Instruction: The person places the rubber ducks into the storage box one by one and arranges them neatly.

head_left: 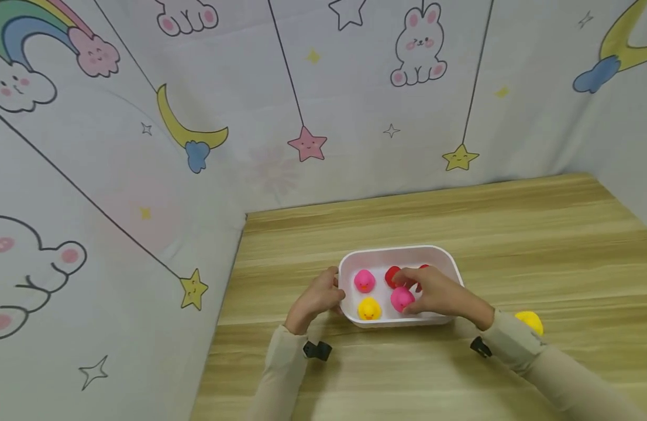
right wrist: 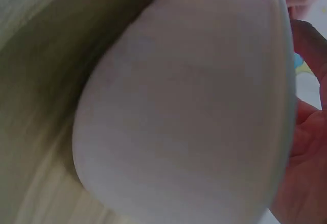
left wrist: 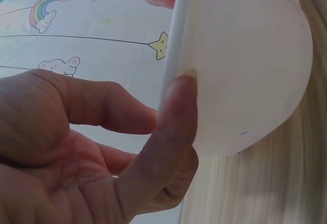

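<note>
A white plastic basin (head_left: 450, 266) stands on the wooden table with several small toy ducks in it. My left hand (head_left: 319, 297) pinches its rim at the left end; the left wrist view shows fingers (left wrist: 173, 106) on both sides of the rim. Inside the basin my right hand (head_left: 434, 292) reaches down and grips a pink duck (head_left: 402, 298) between thumb and fingers. Near it are another pink duck (head_left: 364, 281), a yellow duck (head_left: 369, 309) and a red duck (head_left: 392, 276). A second red one (head_left: 424, 266) is mostly hidden behind the right hand. In the right wrist view the basin wall covers the held duck.
Another yellow toy (head_left: 531, 321) lies on the table to the right, partly behind my right sleeve (head_left: 518, 345). White cloth (head_left: 355, 105) printed with rabbits, moons and stars hangs along the back and sides of the table (head_left: 302, 234).
</note>
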`<state>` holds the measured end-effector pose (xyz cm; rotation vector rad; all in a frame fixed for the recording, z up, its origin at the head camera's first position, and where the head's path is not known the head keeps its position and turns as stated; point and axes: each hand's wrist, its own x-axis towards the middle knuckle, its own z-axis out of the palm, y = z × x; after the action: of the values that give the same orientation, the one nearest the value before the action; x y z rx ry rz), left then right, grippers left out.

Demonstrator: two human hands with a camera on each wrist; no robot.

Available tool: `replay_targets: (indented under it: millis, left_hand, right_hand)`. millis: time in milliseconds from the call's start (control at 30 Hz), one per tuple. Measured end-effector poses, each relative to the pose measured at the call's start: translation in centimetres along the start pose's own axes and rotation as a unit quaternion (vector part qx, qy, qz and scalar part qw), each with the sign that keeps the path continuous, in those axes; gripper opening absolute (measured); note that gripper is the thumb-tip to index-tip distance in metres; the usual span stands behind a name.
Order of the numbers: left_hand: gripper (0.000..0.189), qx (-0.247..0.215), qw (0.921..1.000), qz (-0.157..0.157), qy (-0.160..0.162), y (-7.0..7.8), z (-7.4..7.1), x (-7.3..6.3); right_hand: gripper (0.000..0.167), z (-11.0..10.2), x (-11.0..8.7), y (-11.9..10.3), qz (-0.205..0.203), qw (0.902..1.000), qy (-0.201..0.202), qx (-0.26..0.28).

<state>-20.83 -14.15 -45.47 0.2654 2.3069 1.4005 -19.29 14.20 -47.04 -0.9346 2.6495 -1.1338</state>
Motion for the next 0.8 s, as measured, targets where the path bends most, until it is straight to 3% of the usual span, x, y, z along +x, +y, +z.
replay_targets:
  millis: [267, 667, 800]
  left_hand:
    - [0.056, -0.005, 1.0000, -0.002, -0.004, -0.1, 0.0, 0.2]
    - [0.057, -0.012, 0.9999, 0.005, -0.006, -0.2, 0.1, 0.1]
    - [0.056, -0.012, 0.9999, 0.004, -0.002, -0.2, 0.1, 0.1]
  right_hand:
    - [0.042, 1.4, 0.3, 0.0, 0.055, 0.9981, -0.025, -0.013]
    - [0.043, 2.1, 0.2, 0.3, 0.072, 0.9959, -0.034, -0.043]
    - [0.044, 1.9, 0.2, 0.3, 0.046, 0.9972, -0.035, -0.048]
